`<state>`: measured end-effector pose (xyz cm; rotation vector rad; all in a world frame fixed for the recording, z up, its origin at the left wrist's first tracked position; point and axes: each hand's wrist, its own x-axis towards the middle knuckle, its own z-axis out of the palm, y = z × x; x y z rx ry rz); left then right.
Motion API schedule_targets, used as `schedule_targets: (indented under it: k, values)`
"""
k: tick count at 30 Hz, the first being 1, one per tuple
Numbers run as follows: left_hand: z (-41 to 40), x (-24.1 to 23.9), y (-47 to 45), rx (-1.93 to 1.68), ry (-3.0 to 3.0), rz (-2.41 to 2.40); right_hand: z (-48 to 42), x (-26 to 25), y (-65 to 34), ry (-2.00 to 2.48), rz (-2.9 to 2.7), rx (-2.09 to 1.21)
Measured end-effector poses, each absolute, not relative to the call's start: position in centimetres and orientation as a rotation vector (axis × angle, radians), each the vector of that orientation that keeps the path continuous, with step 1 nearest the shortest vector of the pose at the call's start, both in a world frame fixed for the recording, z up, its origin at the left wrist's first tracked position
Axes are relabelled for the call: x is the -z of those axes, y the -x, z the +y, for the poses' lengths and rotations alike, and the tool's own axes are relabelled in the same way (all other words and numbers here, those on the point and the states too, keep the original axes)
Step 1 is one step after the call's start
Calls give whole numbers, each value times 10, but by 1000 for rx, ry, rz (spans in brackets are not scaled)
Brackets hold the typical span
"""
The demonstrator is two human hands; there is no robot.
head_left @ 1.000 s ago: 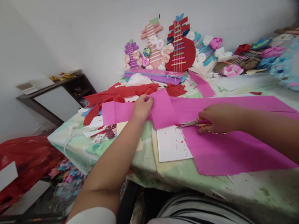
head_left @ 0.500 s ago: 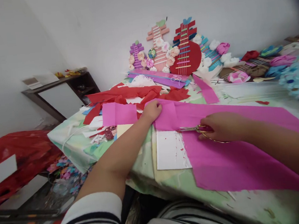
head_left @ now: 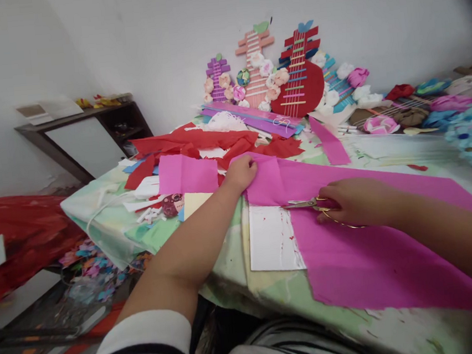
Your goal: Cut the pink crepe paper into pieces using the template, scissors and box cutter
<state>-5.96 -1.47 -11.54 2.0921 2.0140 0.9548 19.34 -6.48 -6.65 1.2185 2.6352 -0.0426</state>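
My right hand [head_left: 353, 203] grips a pair of gold-handled scissors [head_left: 305, 203], whose blades point left at the edge of a large pink crepe paper sheet [head_left: 352, 255]. My left hand [head_left: 241, 172] is closed on the upper left part of this sheet, its fingers curled over the edge. Beneath the blades a white board [head_left: 271, 240] with small red marks lies partly covered by the pink paper. A separate-looking pink piece [head_left: 189, 173] lies left of my left hand; whether it joins the sheet is hidden.
Red paper scraps [head_left: 199, 141] lie behind my left hand. Decorated paper instruments, among them a red one [head_left: 305, 89], lean against the wall. A small cabinet [head_left: 87, 147] stands at the left, beside a red plastic bag [head_left: 27, 225] on the floor. A pink strip [head_left: 330, 141] lies farther back.
The camera view has shifted slightly. Both hands stay nearly in place, my left on the pink paper and my right on the scissors at its edge.
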Motion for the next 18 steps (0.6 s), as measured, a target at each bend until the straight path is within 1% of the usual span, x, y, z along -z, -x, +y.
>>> schedule_targets:
  k: [4,10,18]
  values:
    - [-16,114,59,-982,-2103,2004,-66,68,-197,-1270,2625,-23]
    - [-20,111,59,-1072,-2088,2006,-70,65,-194,-1206,2606,-40]
    - [-27,98,57,-1201,-2066,2029,-75,64,-196,-1211,2590,-145]
